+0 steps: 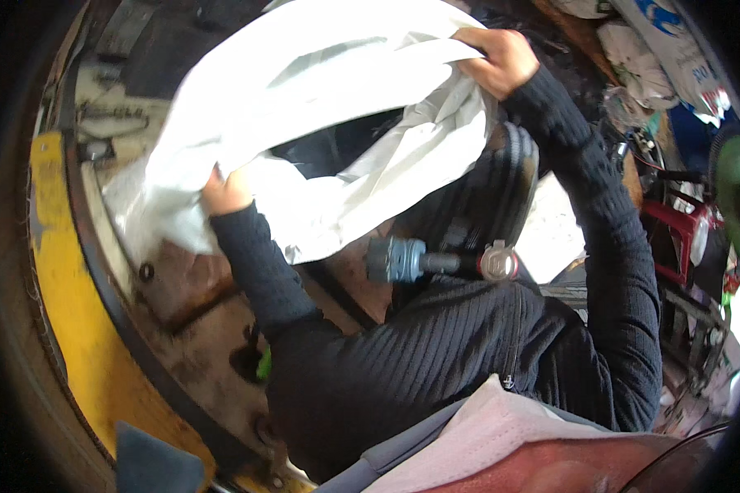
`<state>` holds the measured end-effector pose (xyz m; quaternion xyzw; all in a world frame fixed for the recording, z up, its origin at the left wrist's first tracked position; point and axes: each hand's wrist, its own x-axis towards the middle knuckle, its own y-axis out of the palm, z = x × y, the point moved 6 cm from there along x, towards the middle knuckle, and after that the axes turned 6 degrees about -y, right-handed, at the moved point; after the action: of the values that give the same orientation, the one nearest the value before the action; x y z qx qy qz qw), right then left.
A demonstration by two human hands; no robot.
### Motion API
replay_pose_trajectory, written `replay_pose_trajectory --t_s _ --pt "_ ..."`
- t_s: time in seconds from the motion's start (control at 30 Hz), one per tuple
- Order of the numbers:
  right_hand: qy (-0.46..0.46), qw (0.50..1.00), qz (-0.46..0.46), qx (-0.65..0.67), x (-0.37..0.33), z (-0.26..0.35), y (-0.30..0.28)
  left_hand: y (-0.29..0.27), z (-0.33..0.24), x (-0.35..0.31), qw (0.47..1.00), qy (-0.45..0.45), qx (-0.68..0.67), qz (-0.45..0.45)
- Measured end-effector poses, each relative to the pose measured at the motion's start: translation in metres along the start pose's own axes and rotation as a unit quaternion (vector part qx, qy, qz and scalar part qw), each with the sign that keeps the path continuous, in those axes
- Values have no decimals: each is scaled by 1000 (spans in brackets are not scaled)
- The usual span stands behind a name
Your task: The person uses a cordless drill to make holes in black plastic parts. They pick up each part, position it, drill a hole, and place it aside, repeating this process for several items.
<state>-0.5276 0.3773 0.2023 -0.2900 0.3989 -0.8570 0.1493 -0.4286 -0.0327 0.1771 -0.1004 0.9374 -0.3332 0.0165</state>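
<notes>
A: Grip state?
B: Left hand [227, 194] and right hand [503, 62] both closed on white plastic [296, 94], spread between them, upper centre.
A: Writing?
B: Blue print [659, 16] on a white sack [672, 51], upper right.

White sheet [247, 90]: top cut off by the upper edge; blurred folds leave it unclear whether it is a bag or a loose piece.
Left hand [226, 193]: fingers mostly hidden by the white sheet.
Right hand [501, 62]: some fingertips hidden by the folds.
Blue-grey fitting [396, 260]: blurred, kind cannot be told.
Bright green thing [265, 363]: mostly hidden by the black sleeve [284, 287].
Green round thing [733, 164]: cut off by the dark rim.
Pink cloth [485, 431]: cut off by the lower edge.
Clutter [645, 148]: small parts too jumbled to tell.
</notes>
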Motion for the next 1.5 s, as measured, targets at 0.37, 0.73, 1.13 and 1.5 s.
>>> replay_pose_trajectory --t_s 0.37,0.73,1.13,1.5 --pt "-215 970 23 -110 -16 93 85 74 102 -67 909 -354 -75 209" --pt "-129 983 33 126 -73 48 209 35 51 7 944 -60 154 -285" --pt "82 928 114 345 -37 58 151 190 -7 2 878 -23 471 75" --pt "277 642 -381 604 -458 -51 -106 226 35 6 947 -83 81 301"
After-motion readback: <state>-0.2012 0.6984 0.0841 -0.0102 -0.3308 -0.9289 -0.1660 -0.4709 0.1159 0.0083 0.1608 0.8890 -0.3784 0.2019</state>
